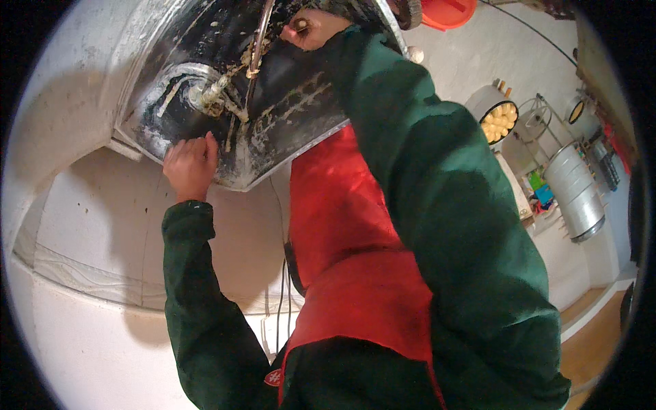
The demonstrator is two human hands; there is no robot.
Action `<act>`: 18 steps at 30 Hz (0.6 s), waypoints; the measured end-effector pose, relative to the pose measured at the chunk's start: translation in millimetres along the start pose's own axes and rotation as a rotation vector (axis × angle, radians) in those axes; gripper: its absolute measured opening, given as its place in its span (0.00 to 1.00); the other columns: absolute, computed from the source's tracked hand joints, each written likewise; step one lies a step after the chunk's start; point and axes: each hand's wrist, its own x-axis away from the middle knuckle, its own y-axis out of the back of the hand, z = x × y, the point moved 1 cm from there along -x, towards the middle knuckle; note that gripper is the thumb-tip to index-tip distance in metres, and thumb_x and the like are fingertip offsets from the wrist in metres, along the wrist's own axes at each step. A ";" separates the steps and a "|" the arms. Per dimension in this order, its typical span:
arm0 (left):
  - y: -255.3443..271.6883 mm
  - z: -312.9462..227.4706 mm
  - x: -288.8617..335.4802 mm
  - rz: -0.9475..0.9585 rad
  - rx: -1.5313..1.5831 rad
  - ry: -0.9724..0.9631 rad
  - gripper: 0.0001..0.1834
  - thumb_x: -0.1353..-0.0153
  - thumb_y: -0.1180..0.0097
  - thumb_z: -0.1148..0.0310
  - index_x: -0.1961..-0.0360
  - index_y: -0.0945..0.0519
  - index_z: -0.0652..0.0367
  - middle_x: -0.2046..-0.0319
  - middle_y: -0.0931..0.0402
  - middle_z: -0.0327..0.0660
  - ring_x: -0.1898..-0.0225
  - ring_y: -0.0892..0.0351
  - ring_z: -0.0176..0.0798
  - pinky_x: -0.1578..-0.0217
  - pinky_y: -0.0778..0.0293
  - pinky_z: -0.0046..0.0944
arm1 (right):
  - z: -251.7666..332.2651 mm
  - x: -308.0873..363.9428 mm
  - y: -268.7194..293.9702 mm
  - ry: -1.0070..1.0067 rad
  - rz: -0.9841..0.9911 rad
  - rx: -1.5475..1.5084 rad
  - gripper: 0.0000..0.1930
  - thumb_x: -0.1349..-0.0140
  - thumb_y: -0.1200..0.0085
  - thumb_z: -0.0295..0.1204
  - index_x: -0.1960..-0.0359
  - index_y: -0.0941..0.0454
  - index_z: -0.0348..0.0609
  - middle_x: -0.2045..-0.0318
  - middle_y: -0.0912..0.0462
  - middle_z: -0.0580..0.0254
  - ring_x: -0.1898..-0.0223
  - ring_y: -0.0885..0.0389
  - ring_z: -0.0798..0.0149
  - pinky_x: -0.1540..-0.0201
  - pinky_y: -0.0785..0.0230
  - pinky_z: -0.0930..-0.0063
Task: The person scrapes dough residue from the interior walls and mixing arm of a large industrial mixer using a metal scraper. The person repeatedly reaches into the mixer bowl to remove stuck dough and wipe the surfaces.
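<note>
In front of me stands a black panel (287, 92) with a pale metal rim, smeared with whitish crust. A crusted fitting (208, 96) sits at its left part, and a thin brass-coloured tube (261, 37) runs up from near it. My left hand (190, 166) grips the panel's lower left rim, fingers curled over onto the dark face. My right hand (316, 29) is at the panel's upper part, right of the tube. Its fingers are closed around a small round spot; what they hold there I cannot make out.
A red-orange bucket (447, 12) stands at the top right. Farther right are a pot of yellowish round pieces (499, 121), a wire rack (538, 119) and a large ribbed metal cylinder (574, 191). Dark cables (280, 301) hang below the panel, by a white wall (89, 205).
</note>
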 end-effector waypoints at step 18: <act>-3.9 3.4 3.7 0.059 -0.031 0.019 0.20 0.38 0.34 0.61 0.85 0.25 0.49 0.83 0.26 0.42 0.79 0.23 0.49 0.78 0.28 0.49 | -2.9 -17.2 -124.2 -0.381 -0.081 0.248 0.10 0.51 0.33 0.38 0.69 0.09 0.48 0.75 0.16 0.54 0.71 0.15 0.46 0.68 0.22 0.52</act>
